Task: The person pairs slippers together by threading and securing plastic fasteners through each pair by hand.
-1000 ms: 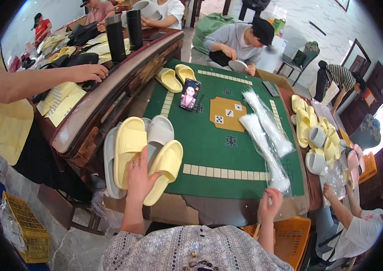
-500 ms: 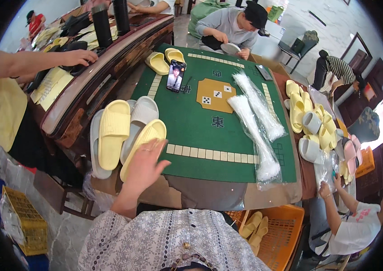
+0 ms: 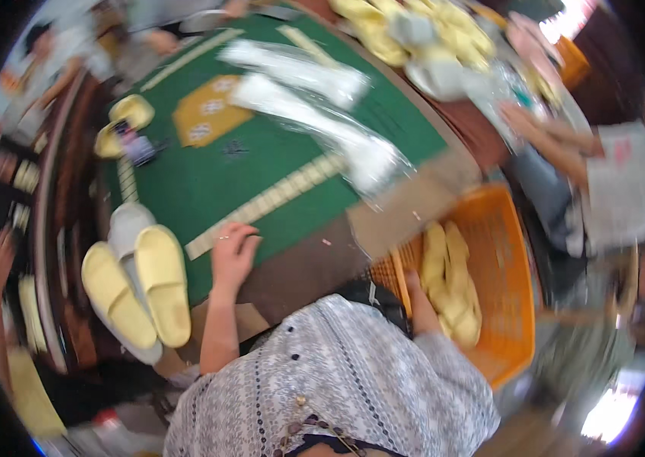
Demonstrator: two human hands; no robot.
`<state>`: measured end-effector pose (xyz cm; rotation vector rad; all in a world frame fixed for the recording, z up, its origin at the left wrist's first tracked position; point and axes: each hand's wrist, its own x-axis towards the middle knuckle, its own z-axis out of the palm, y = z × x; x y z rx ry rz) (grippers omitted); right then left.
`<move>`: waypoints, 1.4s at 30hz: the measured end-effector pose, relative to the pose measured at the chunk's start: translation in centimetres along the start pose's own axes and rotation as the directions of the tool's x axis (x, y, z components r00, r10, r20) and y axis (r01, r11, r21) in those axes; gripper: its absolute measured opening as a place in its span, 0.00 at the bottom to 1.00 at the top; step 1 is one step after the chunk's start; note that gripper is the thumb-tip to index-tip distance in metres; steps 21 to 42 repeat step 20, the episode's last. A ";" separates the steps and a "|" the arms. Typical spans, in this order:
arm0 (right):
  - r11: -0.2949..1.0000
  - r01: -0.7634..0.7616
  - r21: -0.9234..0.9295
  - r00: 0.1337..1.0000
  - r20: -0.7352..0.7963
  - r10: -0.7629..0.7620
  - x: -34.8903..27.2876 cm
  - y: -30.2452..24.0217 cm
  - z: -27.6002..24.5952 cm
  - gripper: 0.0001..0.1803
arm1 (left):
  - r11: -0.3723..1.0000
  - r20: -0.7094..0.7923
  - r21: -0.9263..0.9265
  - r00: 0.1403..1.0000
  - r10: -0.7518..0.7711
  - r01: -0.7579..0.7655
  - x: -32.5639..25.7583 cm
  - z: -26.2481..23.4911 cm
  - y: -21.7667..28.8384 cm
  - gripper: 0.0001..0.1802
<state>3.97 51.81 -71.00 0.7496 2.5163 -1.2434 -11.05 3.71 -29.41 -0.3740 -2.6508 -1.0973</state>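
Note:
My left hand [image 3: 233,255] rests over the near edge of the green mat [image 3: 292,206], thumb apart from the loosely bent fingers, with nothing held. Beside it on the left lie two yellow slippers [image 3: 162,286], partly covering light grey ones [image 3: 130,225]. My right forearm [image 3: 421,305] reaches down at the left side of an orange plastic basket [image 3: 517,282]; its hand is hidden by the basket's edge. Several yellow slippers [image 3: 448,289] lie inside that basket. The picture is blurred by motion.
Two clear bags of white strips [image 3: 330,129] lie across the mat. A phone [image 3: 138,150] leans on yellow slippers [image 3: 134,112] at far left. Piled yellow and grey slippers [image 3: 429,38] are at far right, near a person in white [image 3: 627,183]. Another person's hands [image 3: 162,42] show at the back.
My view has swung toward the right and the basket. My left hand has come off the yellow slipper onto the mat's edge. My right forearm has come into view at the basket.

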 end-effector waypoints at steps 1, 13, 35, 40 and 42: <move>0.988 -0.151 0.036 0.988 -0.037 0.152 -1.0 4.7 -0.9 0.23 | 0.993 -0.026 -0.095 0.998 0.062 -0.064 1.4 1.4 -0.3 0.06; 0.822 -0.543 0.172 0.646 -0.541 0.539 -8.5 -1.7 -9.0 0.22 | 0.998 0.034 0.061 0.999 -0.008 0.006 0.3 2.4 0.5 0.05; 0.810 -0.297 0.506 0.837 -0.271 0.476 0.0 1.2 -9.3 0.31 | 0.992 0.031 0.116 0.998 -0.058 0.054 0.5 2.5 0.5 0.04; 0.810 -0.297 0.506 0.837 -0.271 0.476 0.0 1.2 -9.3 0.31 | 0.992 0.031 0.116 0.998 -0.058 0.054 0.5 2.5 0.5 0.04; 0.810 -0.297 0.506 0.837 -0.271 0.476 0.0 1.2 -9.3 0.31 | 0.992 0.031 0.116 0.998 -0.058 0.054 0.5 2.5 0.5 0.04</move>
